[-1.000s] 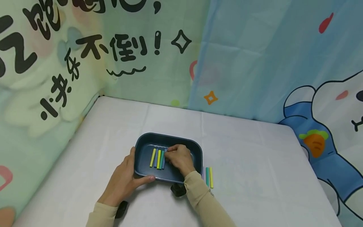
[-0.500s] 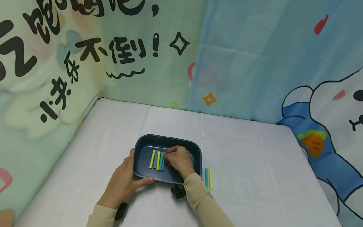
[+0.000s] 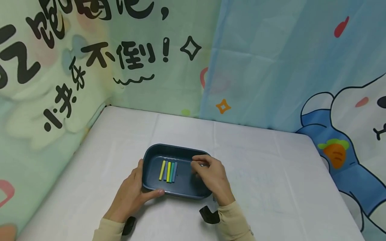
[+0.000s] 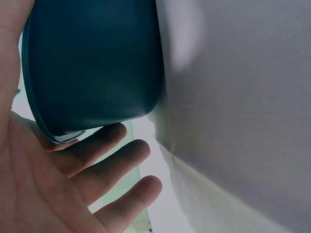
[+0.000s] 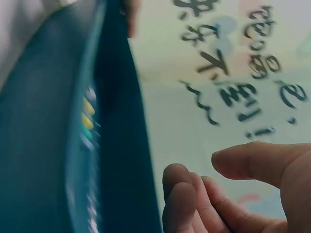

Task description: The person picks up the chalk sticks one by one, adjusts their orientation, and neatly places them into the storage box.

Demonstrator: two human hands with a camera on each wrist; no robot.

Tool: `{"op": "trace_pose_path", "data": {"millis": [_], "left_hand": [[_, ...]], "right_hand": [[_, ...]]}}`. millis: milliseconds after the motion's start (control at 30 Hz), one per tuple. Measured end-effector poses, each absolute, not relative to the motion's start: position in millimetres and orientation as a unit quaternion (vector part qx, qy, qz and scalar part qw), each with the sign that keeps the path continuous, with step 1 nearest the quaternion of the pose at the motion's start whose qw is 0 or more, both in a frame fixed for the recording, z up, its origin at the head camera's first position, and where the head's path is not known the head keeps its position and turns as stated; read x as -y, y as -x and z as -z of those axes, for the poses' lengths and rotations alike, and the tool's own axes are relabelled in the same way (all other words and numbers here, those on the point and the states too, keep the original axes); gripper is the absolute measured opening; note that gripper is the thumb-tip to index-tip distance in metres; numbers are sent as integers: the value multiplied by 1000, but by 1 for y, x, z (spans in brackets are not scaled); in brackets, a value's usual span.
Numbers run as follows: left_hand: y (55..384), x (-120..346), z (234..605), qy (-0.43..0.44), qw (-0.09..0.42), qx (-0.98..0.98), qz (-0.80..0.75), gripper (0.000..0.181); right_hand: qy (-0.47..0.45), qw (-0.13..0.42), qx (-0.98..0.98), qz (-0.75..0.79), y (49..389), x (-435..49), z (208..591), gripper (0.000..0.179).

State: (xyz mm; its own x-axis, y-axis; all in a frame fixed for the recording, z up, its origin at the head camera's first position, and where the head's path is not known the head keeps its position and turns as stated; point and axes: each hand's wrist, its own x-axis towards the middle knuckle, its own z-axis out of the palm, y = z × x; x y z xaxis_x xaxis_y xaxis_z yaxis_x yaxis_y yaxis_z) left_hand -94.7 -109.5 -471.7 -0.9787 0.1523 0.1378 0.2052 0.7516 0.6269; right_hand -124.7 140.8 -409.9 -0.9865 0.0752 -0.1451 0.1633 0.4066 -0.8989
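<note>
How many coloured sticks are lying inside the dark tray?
5, side by side in the tray: from left, yellow stick, blue stick, second yellow stick, green stick, second blue stick. The right hand may hide more.

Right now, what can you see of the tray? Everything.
The tray is dark blue, rectangular with rounded corners, raised walls and a thin rim; smooth and slightly glossy, metal or plastic, can't tell. It sits open side up on the white cloth. Five colored sticks lie side by side inside, left of center. The left hand touches its left end, thumb at the near rim. The right hand is at its right end; contact unclear.
</note>
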Motion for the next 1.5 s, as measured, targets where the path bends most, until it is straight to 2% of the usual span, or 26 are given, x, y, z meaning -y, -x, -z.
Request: {"op": "trace_pose_path", "data": {"millis": [233,500,733,967,1500], "left_hand": [[94,110,471,94,34,936,338,121],[94,110,469,92,27,936,339,122],[94,111,469,97,31,939,328,123],[96,110,468,92,29,941,325,123],[96,110,469,87,26,941,327,124]], "right_hand": [[-129,12,-824,552,109,-190,400,31],[-174,14,-862,477,101,-222,416,42],[-190,19,-868,459,97,-230,434,39],[-212,49,-886,410,97,-234,440,37],[-177,55,-909,372,98,-235,449,35]]}}
